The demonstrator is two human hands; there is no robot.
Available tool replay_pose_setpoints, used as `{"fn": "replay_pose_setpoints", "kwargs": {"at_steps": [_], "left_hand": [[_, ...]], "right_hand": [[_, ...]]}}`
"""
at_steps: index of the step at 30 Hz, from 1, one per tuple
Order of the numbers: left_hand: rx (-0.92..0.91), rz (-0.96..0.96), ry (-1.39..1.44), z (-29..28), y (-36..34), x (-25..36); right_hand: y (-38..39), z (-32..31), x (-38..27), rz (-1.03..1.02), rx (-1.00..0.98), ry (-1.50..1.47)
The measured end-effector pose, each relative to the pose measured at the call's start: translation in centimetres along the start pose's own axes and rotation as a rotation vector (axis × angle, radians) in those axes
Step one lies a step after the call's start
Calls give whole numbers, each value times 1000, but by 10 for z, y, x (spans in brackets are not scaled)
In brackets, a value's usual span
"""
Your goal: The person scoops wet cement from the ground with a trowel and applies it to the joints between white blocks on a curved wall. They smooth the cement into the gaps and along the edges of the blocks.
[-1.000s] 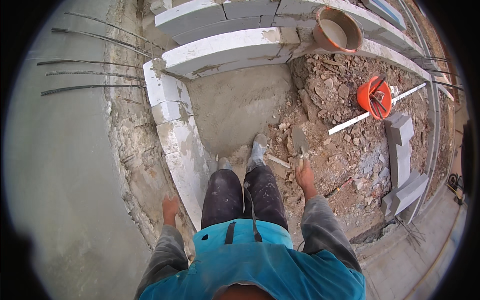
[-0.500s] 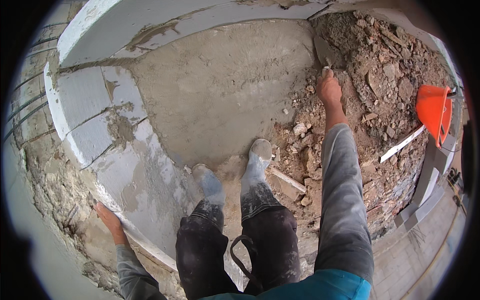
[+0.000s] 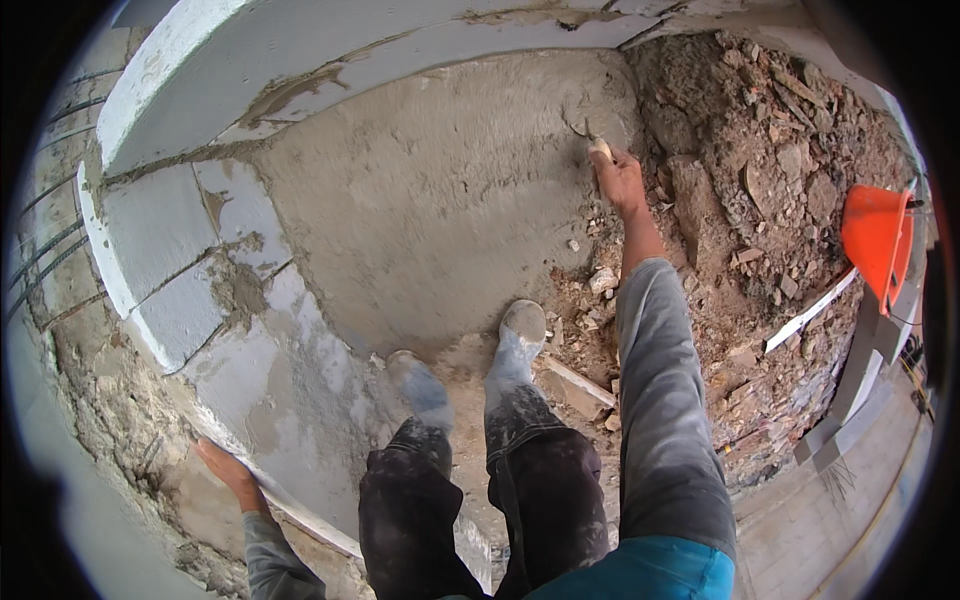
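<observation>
My right hand grips a trowel by its pale handle. The trowel's blade lies on the wet mortar bed close to its far right corner, and its grey colour blends into the mortar. At the lower left, my left hand rests with outstretched fingers against the outer edge of the low block wall. Nothing shows in that hand.
Broken rubble and soil slope along the right side. A higher block wall bounds the far side. On the right are an orange bucket and a white strip. My boots stand at the mortar's near edge.
My right hand has moved left with the trowel, from the rubble's edge onto the mortar. The left hand stays at the wall's edge; the whole view has shifted slightly.
</observation>
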State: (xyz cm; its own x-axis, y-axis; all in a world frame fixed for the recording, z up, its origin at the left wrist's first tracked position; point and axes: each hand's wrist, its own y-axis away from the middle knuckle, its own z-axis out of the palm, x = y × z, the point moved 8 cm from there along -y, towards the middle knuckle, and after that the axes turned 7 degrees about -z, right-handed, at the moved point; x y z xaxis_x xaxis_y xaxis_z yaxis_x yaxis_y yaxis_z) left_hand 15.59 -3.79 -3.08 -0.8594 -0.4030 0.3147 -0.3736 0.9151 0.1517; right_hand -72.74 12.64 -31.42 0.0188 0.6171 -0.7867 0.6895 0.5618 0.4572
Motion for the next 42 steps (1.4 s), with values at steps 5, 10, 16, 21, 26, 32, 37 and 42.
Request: {"fn": "replay_pose_setpoints", "kwargs": {"at_steps": [5, 10, 16, 21, 26, 32, 37, 42], "left_hand": [[14, -4, -195, 4, 6, 52], [216, 262, -202, 29, 29, 219], [-6, 794, 13, 71, 49, 490], [-114, 1000, -188, 127, 63, 637], [-264, 916, -459, 145, 57, 663], [-309, 963, -562, 155, 66, 673], [-372, 913, -655, 147, 64, 678], [-413, 907, -671, 150, 67, 682]], "right_hand": [[74, -1, -36, 107, -20, -421], [167, -50, -145, 11, -92, -389], [177, -113, -301, -90, -310, -598], [126, -145, -348, -20, -263, -731], [151, -137, -394, -346, -161, 151], [88, -181, -375, -505, 63, 457], [105, -154, -403, -222, -136, 238], [74, -170, -402, -277, -81, 220]]}}
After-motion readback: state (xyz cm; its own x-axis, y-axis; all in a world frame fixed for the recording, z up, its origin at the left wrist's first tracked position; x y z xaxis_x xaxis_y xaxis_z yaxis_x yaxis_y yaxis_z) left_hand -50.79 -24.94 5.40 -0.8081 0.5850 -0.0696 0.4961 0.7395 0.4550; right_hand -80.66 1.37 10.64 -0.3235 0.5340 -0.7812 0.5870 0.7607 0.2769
